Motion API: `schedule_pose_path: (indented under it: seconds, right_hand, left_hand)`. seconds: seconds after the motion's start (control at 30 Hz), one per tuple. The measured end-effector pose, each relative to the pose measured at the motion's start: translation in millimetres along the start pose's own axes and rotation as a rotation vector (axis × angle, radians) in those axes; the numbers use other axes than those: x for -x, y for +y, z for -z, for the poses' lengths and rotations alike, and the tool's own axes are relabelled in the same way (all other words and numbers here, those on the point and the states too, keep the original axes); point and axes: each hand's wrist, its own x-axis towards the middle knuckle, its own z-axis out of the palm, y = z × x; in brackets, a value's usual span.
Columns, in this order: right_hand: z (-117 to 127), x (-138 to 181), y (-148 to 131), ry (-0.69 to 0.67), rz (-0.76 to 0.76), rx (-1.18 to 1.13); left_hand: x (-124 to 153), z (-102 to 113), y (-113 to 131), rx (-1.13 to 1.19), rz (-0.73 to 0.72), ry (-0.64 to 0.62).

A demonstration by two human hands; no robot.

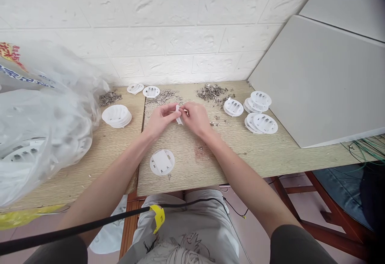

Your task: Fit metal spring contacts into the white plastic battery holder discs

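Between the thumb and fingers of my left hand (164,117) is a white plastic battery holder disc (179,115), turned nearly edge-on above the table. My right hand (195,116) is closed against the disc's other side, fingertips pressed together. Whatever small thing those fingertips may pinch is hidden. Below my left hand, one white disc (162,162) lies flat with its square raised back up. Small metal contact pieces (165,96) are scattered behind my hands, and a denser pile of metal contacts (211,91) sits behind my right hand.
Stacked discs (116,115) stand at left, with more disc stacks (261,123) at right. A bulging clear plastic bag (45,136) fills the left side. A grey panel (325,83) leans at right, near green wires (368,148). A black cable (90,222) crosses in front of me.
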Motion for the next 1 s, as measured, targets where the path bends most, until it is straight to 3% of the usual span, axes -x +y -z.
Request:
schedule_pose_path:
  seconds: [0.23,0.43,0.7,1.0]
  right_hand:
    - [0.5,1.4,-0.8,-0.017,0.045,0.047]
    - [1.4,-1.6,0.5,0.046,-0.008,-0.070]
    - [-1.4,-3.7,0.0,0.034,-0.090,-0.294]
    - [1.6,-5.4,2.7,0.010,-0.141,-0.519]
  left_hand:
    - [1.4,-0.3,0.1,-0.041,-0.035,-0.002]
    - [-0.2,-0.8,-1.5,0.060,-0.047,-0.057]
    - [-2.2,-2.9,-2.5,0.093,0.033,0.120]
    - [-1.5,-0.5,0.9,0.080,0.043,0.110]
